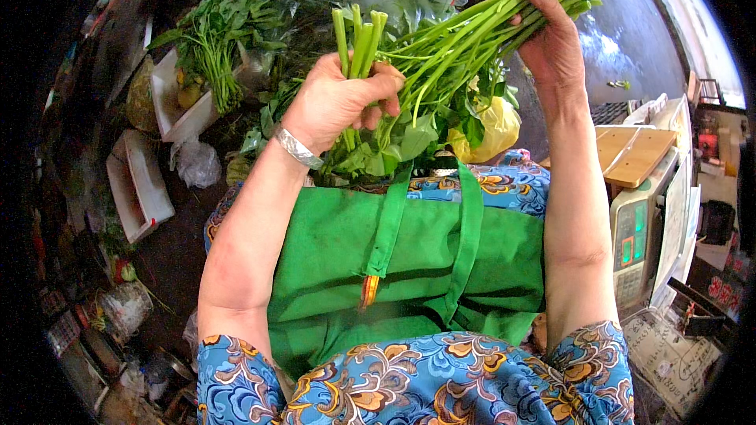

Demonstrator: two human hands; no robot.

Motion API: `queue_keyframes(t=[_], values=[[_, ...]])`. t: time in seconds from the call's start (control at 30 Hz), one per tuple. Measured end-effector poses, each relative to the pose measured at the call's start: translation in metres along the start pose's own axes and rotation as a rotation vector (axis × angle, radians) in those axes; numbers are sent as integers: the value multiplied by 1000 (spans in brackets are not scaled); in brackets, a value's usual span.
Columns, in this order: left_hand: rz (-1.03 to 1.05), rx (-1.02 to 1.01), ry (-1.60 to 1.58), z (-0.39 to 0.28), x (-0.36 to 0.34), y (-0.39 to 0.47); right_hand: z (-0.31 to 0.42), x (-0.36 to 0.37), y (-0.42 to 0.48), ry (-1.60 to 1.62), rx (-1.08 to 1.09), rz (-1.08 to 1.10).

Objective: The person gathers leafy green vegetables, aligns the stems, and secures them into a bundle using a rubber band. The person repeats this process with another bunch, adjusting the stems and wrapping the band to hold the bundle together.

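Observation:
My left hand (348, 97), with a silver bracelet (297, 147) at its wrist, is closed around a few upright thick green stems (361, 41) of a leafy vegetable. Up at the right, my right hand (546, 23) grips a larger bunch of long green stems (472, 29), cut ends pointing right. The bunch slants down to the left, its thin stems close beside my left hand. Broad leaves (416, 139) hang below both hands, above a green cloth bag or apron with straps (354, 236) on my lap.
Another tied bunch of greens (215, 53) rests at the upper left by a white foam box (171, 97). A second foam box (139, 183) and a clear plastic bag (198, 162) lie lower. A yellow plastic bag (493, 130) is beyond my lap. At right stands a digital scale (632, 242) beneath a wooden board (635, 153).

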State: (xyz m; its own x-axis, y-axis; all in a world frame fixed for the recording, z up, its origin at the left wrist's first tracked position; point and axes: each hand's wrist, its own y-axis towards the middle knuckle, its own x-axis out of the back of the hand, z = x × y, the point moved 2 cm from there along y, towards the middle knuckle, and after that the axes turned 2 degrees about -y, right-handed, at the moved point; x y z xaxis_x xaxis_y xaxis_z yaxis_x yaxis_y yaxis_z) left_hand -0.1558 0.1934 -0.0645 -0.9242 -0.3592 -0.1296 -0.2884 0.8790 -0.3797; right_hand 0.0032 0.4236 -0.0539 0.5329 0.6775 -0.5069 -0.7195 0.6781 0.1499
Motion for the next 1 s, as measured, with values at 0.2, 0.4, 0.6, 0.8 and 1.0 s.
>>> queue_keyframes(t=[0.2,0.4,0.6,0.8,1.0], values=[[-164,-83,64,7,-2,2,10,11,2,129,-2,-152],[-186,-173,124,-6,34,-10,34,38,-4,380,24,4],[-312,-108,255,-5,53,-11,46,57,-13,611,129,-21],[-338,-68,458,-17,40,-18,46,53,-12,586,209,-37],[-233,-223,254,-2,49,-10,41,48,-12,571,162,-39]])
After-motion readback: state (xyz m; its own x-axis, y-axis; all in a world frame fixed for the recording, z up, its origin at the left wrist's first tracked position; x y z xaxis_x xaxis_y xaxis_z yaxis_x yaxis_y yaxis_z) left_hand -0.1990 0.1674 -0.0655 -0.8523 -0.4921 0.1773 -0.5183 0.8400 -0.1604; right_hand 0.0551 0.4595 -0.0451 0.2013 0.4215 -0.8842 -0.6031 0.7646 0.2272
